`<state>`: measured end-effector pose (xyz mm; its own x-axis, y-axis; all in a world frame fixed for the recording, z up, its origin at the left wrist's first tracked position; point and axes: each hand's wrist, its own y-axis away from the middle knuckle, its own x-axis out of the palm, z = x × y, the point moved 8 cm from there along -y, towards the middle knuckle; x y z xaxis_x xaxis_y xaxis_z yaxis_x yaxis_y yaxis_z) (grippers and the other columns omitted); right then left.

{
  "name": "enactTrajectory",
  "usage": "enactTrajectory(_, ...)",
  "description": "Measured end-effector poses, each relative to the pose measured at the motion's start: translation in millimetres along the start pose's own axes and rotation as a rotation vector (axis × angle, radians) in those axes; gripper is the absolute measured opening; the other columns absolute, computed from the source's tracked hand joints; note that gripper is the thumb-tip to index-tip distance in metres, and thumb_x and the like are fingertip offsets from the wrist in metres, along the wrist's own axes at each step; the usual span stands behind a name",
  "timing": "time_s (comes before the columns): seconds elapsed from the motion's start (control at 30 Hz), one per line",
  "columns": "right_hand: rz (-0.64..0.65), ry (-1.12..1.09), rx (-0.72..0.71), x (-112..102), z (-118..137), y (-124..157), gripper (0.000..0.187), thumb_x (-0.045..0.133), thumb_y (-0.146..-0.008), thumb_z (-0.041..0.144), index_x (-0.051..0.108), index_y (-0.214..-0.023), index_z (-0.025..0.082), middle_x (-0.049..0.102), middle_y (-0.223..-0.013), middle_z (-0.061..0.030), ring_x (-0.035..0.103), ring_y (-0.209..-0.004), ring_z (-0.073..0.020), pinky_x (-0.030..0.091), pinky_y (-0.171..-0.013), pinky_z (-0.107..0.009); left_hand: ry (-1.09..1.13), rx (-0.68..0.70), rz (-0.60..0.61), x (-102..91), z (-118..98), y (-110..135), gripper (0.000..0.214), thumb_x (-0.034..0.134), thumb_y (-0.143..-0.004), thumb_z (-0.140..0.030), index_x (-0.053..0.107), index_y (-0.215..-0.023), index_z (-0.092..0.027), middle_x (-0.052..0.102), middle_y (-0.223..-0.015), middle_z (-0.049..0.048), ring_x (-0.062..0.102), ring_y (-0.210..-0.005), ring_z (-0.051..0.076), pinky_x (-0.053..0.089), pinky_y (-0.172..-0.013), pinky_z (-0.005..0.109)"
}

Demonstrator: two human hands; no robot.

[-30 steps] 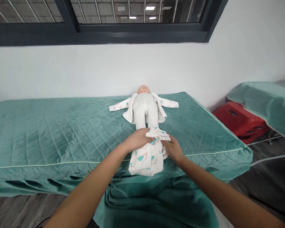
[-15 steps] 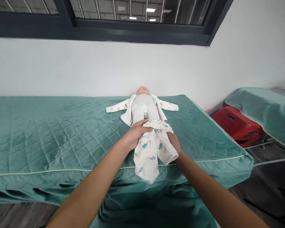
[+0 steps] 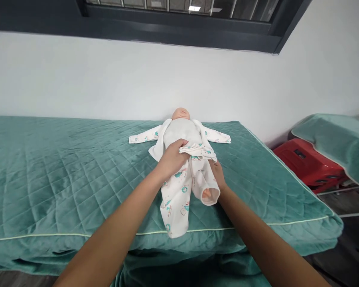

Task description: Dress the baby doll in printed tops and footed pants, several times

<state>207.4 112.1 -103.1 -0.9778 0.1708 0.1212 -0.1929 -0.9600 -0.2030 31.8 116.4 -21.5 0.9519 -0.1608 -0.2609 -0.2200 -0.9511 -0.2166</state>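
A baby doll (image 3: 182, 129) lies on its back with its head toward the wall and a white patterned shirt (image 3: 145, 135) open at its sides. Small white baby pants (image 3: 179, 181) with green prints cover its lower part. My left hand (image 3: 174, 157) is closed on the bunched waistband at the left. On the other side of the waistband is my right hand (image 3: 217, 173), its fingers mostly hidden behind the cloth. A doll's foot (image 3: 206, 194) shows inside the right leg opening; the left pant leg lies flat toward me.
The doll rests on a bed with a green quilted cover (image 3: 77, 171). Behind it stand a white wall (image 3: 113, 79) and a dark window frame (image 3: 179, 30). A red case (image 3: 311, 163) sits at the right, beside another green-covered surface (image 3: 326, 135).
The pants have moved up the doll, their waistband now over its lower body. A foot has come into view in the right leg opening. Both hands still hold the waistband area.
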Motion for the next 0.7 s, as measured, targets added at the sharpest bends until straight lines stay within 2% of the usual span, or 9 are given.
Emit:
enactTrajectory(0.13, -0.050, -0.034, -0.012, 6.8, -3.6, -11.8, 0.033, 0.067, -0.079, 0.043, 0.070, -0.103, 0.020, 0.076, -0.111, -0.0079, 0.066, -0.109, -0.0266, 0.050, -0.102, -0.042, -0.233, 0.101, -0.101, -8.0, 0.6, -19.4, 0.027, 0.052, -0.076, -0.005, 0.066, -0.093, -0.020, 0.071, -0.095, 0.0027, 0.062, -0.094, 0.022, 0.043, -0.088, 0.031)
enactTrajectory(0.23, -0.067, 0.030, -0.028, 4.7, -7.0, -23.4, 0.032, 0.067, -0.079, 0.039, 0.069, -0.105, 0.021, 0.074, -0.114, -0.0060, 0.064, -0.109, -0.0245, 0.049, -0.101, -0.039, -0.283, 0.182, -0.193, -13.7, 1.4, -27.8, 0.030, 0.051, -0.072, -0.003, 0.068, -0.090, -0.021, 0.070, -0.097, 0.0046, 0.061, -0.100, 0.024, 0.042, -0.093, 0.033)
enactTrajectory(0.33, -0.120, 0.169, 0.008, -4.6, -10.4, -28.3, 0.026, 0.066, -0.081, 0.039, 0.065, -0.100, 0.022, 0.072, -0.104, -0.0038, 0.062, -0.103, -0.0235, 0.050, -0.096, -0.037, -0.120, 0.085, -0.186, -19.2, 20.1, -30.5, 0.020, 0.060, -0.071, -0.008, 0.066, -0.085, -0.020, 0.067, -0.088, 0.0015, 0.059, -0.091, 0.022, 0.043, -0.086, 0.030)
enactTrajectory(0.43, -0.104, 0.292, -0.091, -4.2, 5.2, -23.6, 0.026, 0.063, -0.083, 0.032, 0.062, -0.107, 0.023, 0.068, -0.112, -0.0045, 0.061, -0.104, -0.0228, 0.049, -0.096, -0.037, 0.182, -0.078, -0.033, -16.8, 46.8, -26.6, 0.020, 0.074, -0.068, -0.019, 0.065, -0.086, -0.020, 0.061, -0.082, -0.0026, 0.055, -0.078, 0.017, 0.042, -0.073, 0.025)
enactTrajectory(0.5, -0.005, 0.331, -0.212, 7.9, 25.8, -19.7, 0.036, 0.061, -0.083, 0.025, 0.061, -0.118, 0.024, 0.065, -0.121, -0.0058, 0.059, -0.110, -0.0230, 0.048, -0.096, -0.036, 0.384, -0.116, 0.030, -17.0, 56.2, -21.9, 0.028, 0.079, -0.066, -0.023, 0.065, -0.090, -0.020, 0.060, -0.083, -0.0028, 0.055, -0.077, 0.015, 0.042, -0.069, 0.023)
enactTrajectory(0.57, 0.188, 0.359, -0.271, 30.3, 45.2, -20.4, 0.042, 0.061, -0.084, 0.021, 0.059, -0.125, 0.026, 0.063, -0.125, -0.0054, 0.059, -0.114, -0.0231, 0.048, -0.096, -0.036, 0.535, -0.119, 0.028, -20.1, 60.8, -18.7, 0.031, 0.083, -0.066, -0.026, 0.065, -0.091, -0.019, 0.061, -0.085, -0.0020, 0.057, -0.077, 0.014, 0.043, -0.070, 0.022)
enactTrajectory(0.63, 0.433, 0.399, -0.251, 58.5, 58.3, -26.1, 0.041, 0.066, -0.086, 0.024, 0.061, -0.126, 0.028, 0.065, -0.126, -0.0032, 0.059, -0.116, -0.0228, 0.047, -0.098, -0.035, 0.620, -0.137, -0.002, -22.3, 65.3, -17.1, 0.032, 0.085, -0.065, -0.029, 0.066, -0.089, -0.019, 0.062, -0.084, -0.0020, 0.058, -0.074, 0.013, 0.044, -0.068, 0.022)
enactTrajectory(0.7, 0.636, 0.453, -0.182, 83.1, 63.1, -35.3, 0.037, 0.074, -0.084, 0.031, 0.065, -0.120, 0.028, 0.068, -0.117, -0.0012, 0.062, -0.107, -0.0222, 0.048, -0.091, -0.034, 0.656, -0.179, -0.036, -22.7, 70.9, -16.7, 0.033, 0.086, -0.065, -0.031, 0.066, -0.088, -0.018, 0.062, -0.079, -0.0024, 0.057, -0.069, 0.012, 0.044, -0.064, 0.021)
